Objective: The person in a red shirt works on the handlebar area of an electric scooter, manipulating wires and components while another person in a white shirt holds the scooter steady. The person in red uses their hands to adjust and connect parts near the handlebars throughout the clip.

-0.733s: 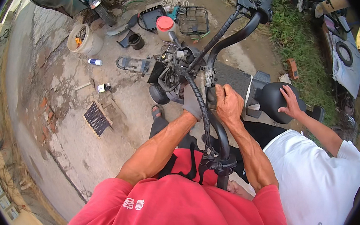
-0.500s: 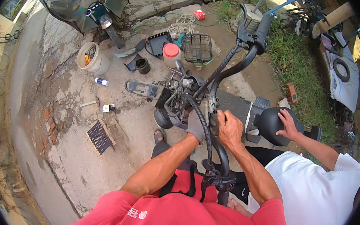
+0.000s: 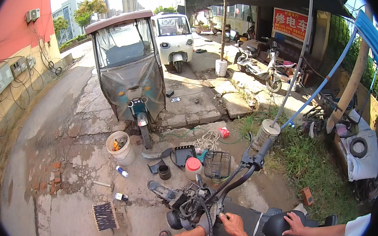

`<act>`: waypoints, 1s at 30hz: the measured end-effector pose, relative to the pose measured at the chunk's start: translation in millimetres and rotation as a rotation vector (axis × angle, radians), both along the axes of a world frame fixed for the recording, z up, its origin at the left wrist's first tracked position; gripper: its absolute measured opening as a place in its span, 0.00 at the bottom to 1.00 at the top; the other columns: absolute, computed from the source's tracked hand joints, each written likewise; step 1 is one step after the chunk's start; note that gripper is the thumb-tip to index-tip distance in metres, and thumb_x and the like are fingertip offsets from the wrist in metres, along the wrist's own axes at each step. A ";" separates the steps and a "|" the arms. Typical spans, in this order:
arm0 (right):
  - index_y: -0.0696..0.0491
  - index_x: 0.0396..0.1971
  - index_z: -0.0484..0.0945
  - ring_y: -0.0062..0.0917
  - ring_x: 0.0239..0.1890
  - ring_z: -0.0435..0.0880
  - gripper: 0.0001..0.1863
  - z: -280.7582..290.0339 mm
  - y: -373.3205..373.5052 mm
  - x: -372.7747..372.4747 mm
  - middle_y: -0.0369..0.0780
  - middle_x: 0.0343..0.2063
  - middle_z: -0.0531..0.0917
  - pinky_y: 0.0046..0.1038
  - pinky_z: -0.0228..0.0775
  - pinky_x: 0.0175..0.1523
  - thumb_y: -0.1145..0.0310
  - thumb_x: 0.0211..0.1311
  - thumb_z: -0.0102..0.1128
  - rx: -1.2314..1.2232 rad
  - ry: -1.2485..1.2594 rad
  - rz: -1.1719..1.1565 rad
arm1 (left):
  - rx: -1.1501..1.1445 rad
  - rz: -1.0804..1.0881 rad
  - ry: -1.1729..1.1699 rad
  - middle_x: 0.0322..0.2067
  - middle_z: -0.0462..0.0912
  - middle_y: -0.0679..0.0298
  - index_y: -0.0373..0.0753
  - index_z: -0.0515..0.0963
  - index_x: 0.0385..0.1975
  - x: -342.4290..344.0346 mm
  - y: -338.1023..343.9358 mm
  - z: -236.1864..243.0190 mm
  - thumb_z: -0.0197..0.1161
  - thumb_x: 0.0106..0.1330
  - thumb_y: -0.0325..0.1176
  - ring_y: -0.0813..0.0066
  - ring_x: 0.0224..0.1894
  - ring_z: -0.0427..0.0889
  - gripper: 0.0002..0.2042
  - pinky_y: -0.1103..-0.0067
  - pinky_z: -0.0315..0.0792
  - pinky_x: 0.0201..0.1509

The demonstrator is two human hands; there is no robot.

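Note:
An electric scooter stands stripped in front of me, its black handlebar (image 3: 232,183) turned so one grip points to the far right. Exposed wiring (image 3: 191,203) hangs around its front. My left hand (image 3: 206,222), in a grey glove, reaches in against the steering stem behind the cables, which hide its fingers. Just right of the stem, my bare right hand (image 3: 232,224) is closed, thumb toward the stem; anything inside it is too small to make out. Another person's hand (image 3: 294,224) rests spread on the black seat (image 3: 278,229) at the right.
Beyond the scooter lie a wire basket (image 3: 217,164), a red-lidded jar (image 3: 193,168), a black cup (image 3: 164,172) and a tool bucket (image 3: 121,148). A hammer (image 3: 103,184) and a woven-top stool (image 3: 105,216) are at the left. A covered three-wheeler (image 3: 132,84) is parked farther off.
My view has tilted up, bringing the street and parked vehicles in and shifting the scooter lower. Both my hands stay at the steering stem; the other person's hand stays on the seat.

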State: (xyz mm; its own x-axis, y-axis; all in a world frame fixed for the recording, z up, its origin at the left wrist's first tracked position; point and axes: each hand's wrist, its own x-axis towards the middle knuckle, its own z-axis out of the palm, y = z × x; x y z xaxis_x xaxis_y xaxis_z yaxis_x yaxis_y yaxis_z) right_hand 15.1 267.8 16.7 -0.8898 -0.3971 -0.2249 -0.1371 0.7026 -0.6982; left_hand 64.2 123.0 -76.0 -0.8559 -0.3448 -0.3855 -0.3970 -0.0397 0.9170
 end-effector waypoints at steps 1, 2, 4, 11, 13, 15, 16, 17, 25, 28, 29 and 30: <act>0.55 0.27 0.84 0.50 0.31 0.85 0.29 -1.2 -1.1 2.1 0.50 0.23 0.84 0.47 0.72 0.37 0.41 0.68 0.56 0.009 0.018 -0.030 | -0.050 0.005 0.006 0.24 0.84 0.57 0.35 0.82 0.34 1.3 0.8 -7.5 0.45 0.81 0.58 0.66 0.27 0.83 0.31 0.67 0.73 0.30; 0.54 0.27 0.84 0.50 0.31 0.85 0.29 -1.1 -2.4 5.1 0.50 0.23 0.84 0.48 0.72 0.37 0.41 0.68 0.56 0.021 0.033 -0.061 | -0.089 0.009 0.011 0.25 0.85 0.56 0.35 0.82 0.34 3.1 1.9 -13.2 0.44 0.81 0.58 0.65 0.28 0.83 0.31 0.66 0.73 0.31; 0.53 0.28 0.85 0.50 0.31 0.85 0.28 -2.3 -4.9 6.9 0.49 0.23 0.84 0.48 0.72 0.38 0.41 0.68 0.56 0.033 0.062 -0.107 | -0.152 0.013 0.024 0.26 0.85 0.54 0.34 0.82 0.35 1.8 1.9 -23.6 0.44 0.81 0.58 0.63 0.30 0.84 0.31 0.65 0.73 0.33; 0.52 0.27 0.84 0.55 0.35 0.85 0.27 4.6 -10.3 14.0 0.51 0.27 0.86 0.53 0.72 0.41 0.41 0.68 0.57 0.046 0.020 -0.168 | -0.258 0.025 0.071 0.30 0.86 0.48 0.32 0.82 0.39 -8.0 0.3 -37.2 0.43 0.82 0.58 0.55 0.36 0.87 0.32 0.59 0.75 0.38; 0.53 0.26 0.84 0.55 0.35 0.85 0.27 5.0 -11.2 11.7 0.51 0.26 0.86 0.53 0.72 0.41 0.42 0.68 0.57 0.054 0.001 -0.160 | -0.243 0.023 0.054 0.34 0.85 0.42 0.32 0.82 0.40 -9.1 -1.2 -32.2 0.42 0.82 0.58 0.49 0.40 0.86 0.32 0.57 0.74 0.41; 0.53 0.25 0.83 0.55 0.34 0.84 0.27 0.8 -10.1 10.9 0.50 0.25 0.85 0.53 0.72 0.40 0.42 0.68 0.57 0.052 0.006 -0.175 | -0.213 0.010 0.023 0.35 0.85 0.40 0.32 0.82 0.41 -7.9 2.3 -12.2 0.41 0.82 0.58 0.45 0.41 0.86 0.32 0.56 0.74 0.42; 0.53 0.25 0.83 0.55 0.34 0.84 0.28 -1.4 -8.7 10.9 0.50 0.25 0.85 0.53 0.71 0.40 0.42 0.68 0.57 0.054 0.007 -0.183 | -0.194 0.001 0.006 0.35 0.85 0.39 0.32 0.82 0.42 -9.9 2.7 0.5 0.41 0.82 0.58 0.44 0.41 0.86 0.32 0.56 0.74 0.41; 0.54 0.24 0.83 0.54 0.32 0.84 0.28 0.0 -9.7 11.5 0.51 0.24 0.84 0.52 0.71 0.39 0.42 0.68 0.57 0.054 -0.004 -0.181 | -0.178 -0.003 -0.015 0.35 0.85 0.39 0.33 0.82 0.42 -9.1 0.8 9.0 0.41 0.82 0.58 0.42 0.41 0.86 0.32 0.56 0.74 0.40; 0.56 0.23 0.82 0.51 0.27 0.81 0.28 -0.9 -16.3 20.8 0.52 0.21 0.81 0.51 0.67 0.35 0.44 0.68 0.59 0.018 -0.021 -0.314 | -0.250 -0.065 -0.124 0.33 0.86 0.41 0.33 0.84 0.41 -2.1 0.9 6.1 0.40 0.82 0.59 0.43 0.41 0.87 0.33 0.55 0.75 0.40; 0.56 0.24 0.82 0.53 0.28 0.82 0.27 6.8 -19.9 18.5 0.52 0.21 0.82 0.50 0.68 0.36 0.45 0.68 0.59 0.037 -0.048 -0.264 | -0.233 -0.042 -0.122 0.32 0.85 0.45 0.33 0.84 0.40 -4.5 -3.2 1.7 0.41 0.82 0.59 0.48 0.39 0.86 0.33 0.58 0.75 0.39; 0.56 0.24 0.83 0.54 0.30 0.83 0.27 9.9 -21.2 15.5 0.52 0.22 0.83 0.51 0.70 0.38 0.44 0.67 0.58 0.047 -0.043 -0.264 | -0.233 -0.037 -0.110 0.31 0.85 0.46 0.34 0.84 0.39 -9.6 -5.1 3.3 0.42 0.81 0.59 0.50 0.38 0.85 0.33 0.59 0.75 0.38; 0.56 0.24 0.82 0.55 0.31 0.83 0.28 11.5 -20.5 15.0 0.52 0.23 0.83 0.52 0.70 0.38 0.44 0.67 0.58 0.050 -0.025 -0.256 | -0.229 -0.032 -0.102 0.31 0.85 0.47 0.34 0.84 0.39 -12.6 -5.1 3.3 0.42 0.81 0.59 0.51 0.37 0.85 0.33 0.60 0.75 0.38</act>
